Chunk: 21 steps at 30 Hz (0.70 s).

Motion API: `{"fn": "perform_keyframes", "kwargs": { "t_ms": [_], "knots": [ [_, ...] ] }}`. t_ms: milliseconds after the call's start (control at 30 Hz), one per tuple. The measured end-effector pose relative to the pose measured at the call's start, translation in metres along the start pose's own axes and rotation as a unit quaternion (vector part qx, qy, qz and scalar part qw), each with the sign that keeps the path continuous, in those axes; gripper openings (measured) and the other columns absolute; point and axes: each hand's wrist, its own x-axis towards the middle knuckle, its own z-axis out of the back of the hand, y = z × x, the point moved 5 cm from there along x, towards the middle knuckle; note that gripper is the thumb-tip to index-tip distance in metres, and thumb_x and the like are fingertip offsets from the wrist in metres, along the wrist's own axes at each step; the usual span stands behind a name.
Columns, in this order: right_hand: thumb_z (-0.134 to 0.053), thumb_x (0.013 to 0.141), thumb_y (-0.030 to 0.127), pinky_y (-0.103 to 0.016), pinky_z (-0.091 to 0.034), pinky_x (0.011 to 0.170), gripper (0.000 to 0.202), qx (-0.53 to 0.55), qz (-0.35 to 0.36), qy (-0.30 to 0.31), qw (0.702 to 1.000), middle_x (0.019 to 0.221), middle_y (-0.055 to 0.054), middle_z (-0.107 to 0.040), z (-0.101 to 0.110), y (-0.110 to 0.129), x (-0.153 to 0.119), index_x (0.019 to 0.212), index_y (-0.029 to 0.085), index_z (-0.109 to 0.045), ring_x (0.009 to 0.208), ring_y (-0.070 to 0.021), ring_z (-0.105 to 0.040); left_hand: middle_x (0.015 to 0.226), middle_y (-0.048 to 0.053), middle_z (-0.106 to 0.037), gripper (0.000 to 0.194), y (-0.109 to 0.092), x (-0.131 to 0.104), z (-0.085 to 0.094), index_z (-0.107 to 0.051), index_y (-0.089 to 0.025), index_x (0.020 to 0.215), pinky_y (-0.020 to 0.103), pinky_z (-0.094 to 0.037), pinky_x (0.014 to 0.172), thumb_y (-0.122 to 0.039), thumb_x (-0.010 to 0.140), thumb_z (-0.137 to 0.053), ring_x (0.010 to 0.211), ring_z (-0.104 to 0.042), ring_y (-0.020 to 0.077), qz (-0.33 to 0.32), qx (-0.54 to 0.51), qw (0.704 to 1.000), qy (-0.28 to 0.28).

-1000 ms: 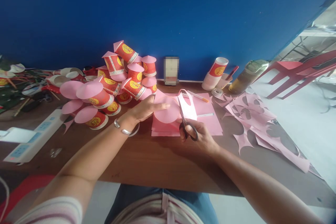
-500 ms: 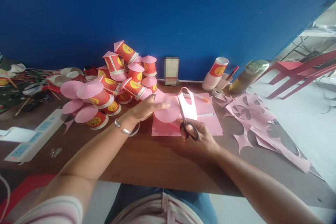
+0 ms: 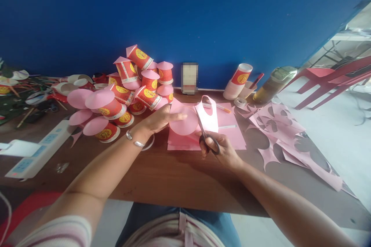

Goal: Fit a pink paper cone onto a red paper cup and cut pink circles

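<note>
My left hand (image 3: 160, 120) pinches the left edge of a round piece of pink paper (image 3: 185, 124), its thumb lying on top. In my right hand (image 3: 220, 149) is a pair of scissors (image 3: 209, 142) with black handles, its blades pointing away from me along the circle's right edge. A pale pink offcut (image 3: 209, 114) with a curved hole hangs just right of the blades. Beneath both hands lies a stack of pink paper sheets (image 3: 232, 137) on the brown table (image 3: 162, 181). An orange-tipped pen (image 3: 226, 110) and a whitish pen rest on the sheets.
Red paper cups with pink cone tops (image 3: 145, 96) are piled at the left. Pink paper scraps (image 3: 290, 135) cover the table's right side. Behind stand stacked cups (image 3: 237, 81), a tape roll (image 3: 240, 102) and a bottle (image 3: 274, 83). A power strip (image 3: 40, 148) lies at far left.
The pink circle and the offcut have shifted very slightly left. Both hands keep their hold, and the scissors stay at the circle's right edge.
</note>
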Motion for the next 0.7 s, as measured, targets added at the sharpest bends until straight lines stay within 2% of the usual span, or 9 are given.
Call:
{"fn": "perform_keyframes", "kwargs": {
  "t_ms": [167, 400, 500, 700],
  "knots": [
    [-0.058, 0.095, 0.072, -0.03, -0.05, 0.062, 0.057, 0.014, -0.006, -0.002, 1.0, 0.06, 0.0, -0.06, -0.0003, -0.0013, -0.0001, 0.072, 0.02, -0.061, 0.057, -0.014, -0.056, 0.083, 0.005, -0.073, 0.04, -0.0011, -0.0011, 0.0025, -0.073, -0.013, 0.107, 0.029, -0.048, 0.064, -0.037, 0.077, -0.084, 0.072, -0.066, 0.0188, 0.004, 0.012, 1.0, -0.007],
    [-0.059, 0.094, 0.071, -0.03, -0.049, 0.061, 0.058, 0.017, -0.013, 0.004, 1.0, 0.059, 0.0, -0.06, -0.0001, -0.0037, -0.0001, 0.069, 0.019, -0.06, 0.054, -0.0136, -0.056, 0.084, 0.008, -0.074, 0.047, -0.0043, -0.0009, 0.0035, -0.073, -0.012, 0.105, 0.035, -0.053, 0.071, -0.042, 0.07, -0.087, 0.079, -0.069, 0.0244, -0.006, 0.006, 1.0, 0.008],
    [-0.058, 0.095, 0.07, -0.03, -0.047, 0.061, 0.057, 0.004, -0.012, 0.008, 1.0, 0.059, -0.001, -0.061, 0.0006, -0.0028, 0.0002, 0.068, 0.02, -0.06, 0.055, -0.0144, -0.057, 0.078, 0.006, -0.072, 0.043, -0.0045, -0.0012, 0.0053, -0.074, -0.013, 0.098, 0.034, -0.052, 0.069, -0.041, 0.069, -0.088, 0.076, -0.067, 0.0233, -0.004, 0.009, 1.0, 0.002],
    [-0.06, 0.094, 0.07, -0.029, -0.047, 0.06, 0.057, 0.002, -0.022, 0.017, 1.0, 0.059, 0.0, -0.059, 0.0014, -0.0022, 0.0008, 0.067, 0.02, -0.059, 0.055, -0.014, -0.056, 0.069, 0.002, -0.063, 0.028, -0.0076, -0.0022, 0.0089, -0.069, -0.014, 0.077, 0.028, -0.046, 0.062, -0.035, 0.072, -0.086, 0.065, -0.058, 0.0148, 0.0, 0.013, 1.0, -0.005]
  ]
}}
